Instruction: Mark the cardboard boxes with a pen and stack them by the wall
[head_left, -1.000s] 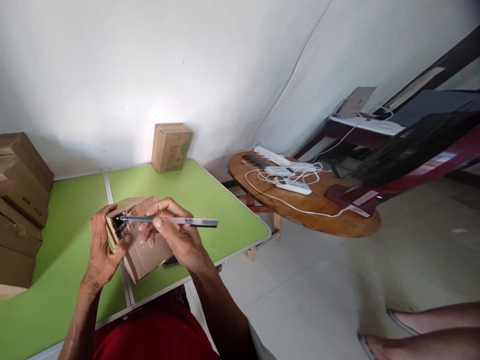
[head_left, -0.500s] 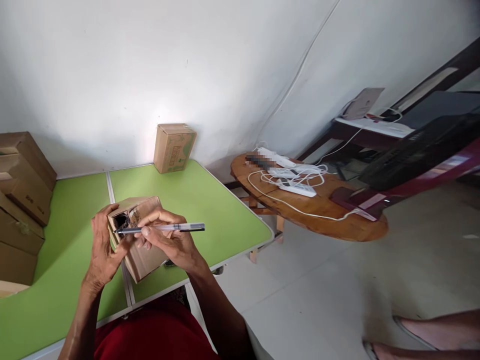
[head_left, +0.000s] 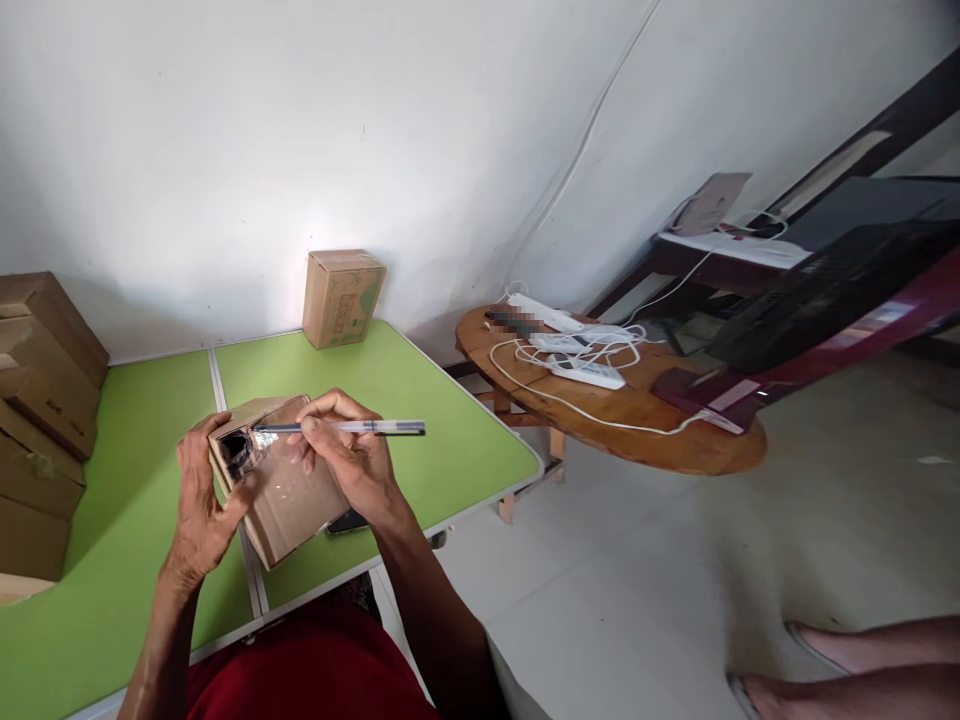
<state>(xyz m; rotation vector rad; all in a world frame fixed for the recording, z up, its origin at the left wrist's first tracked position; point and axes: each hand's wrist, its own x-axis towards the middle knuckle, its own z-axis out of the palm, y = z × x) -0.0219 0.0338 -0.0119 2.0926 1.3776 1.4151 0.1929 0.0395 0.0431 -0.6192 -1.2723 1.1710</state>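
Left hand: the left hand (head_left: 196,500) is wrapped around the left end of a small cardboard box (head_left: 279,482), thumb lying across the near face, fingers closed on the far side.
Right hand: the right hand (head_left: 352,462) is closed in a pinch on a pen (head_left: 341,427), held between thumb and fingertips near the middle of its barrel.
Box position: the cardboard box is held tilted just above the near edge of the green surface (head_left: 420,420), roughly at the seam between its two panels; its left end is torn open and a dark hole (head_left: 236,447) shows there.
Pen axis: the pen lies almost level, running left to right; its tip points left and ends over the top left corner of the box, just beside the torn opening, while the capped end juts out to the right past the hand.
Key relation: the opening lies left of and slightly below the pen tip; the right hand is the nearer one to the tip, the left hand the nearer one to the opening.
Under the box: a dark flat object (head_left: 346,521) shows on the surface under the right wrist; what it is cannot be told.
Surroundings: a second closed carton (head_left: 341,296) stands at the far edge by the wall, and stacked cartons (head_left: 41,400) sit at the far left.
Right side: a round wooden table (head_left: 622,420) carries white power strips and cables (head_left: 581,355).
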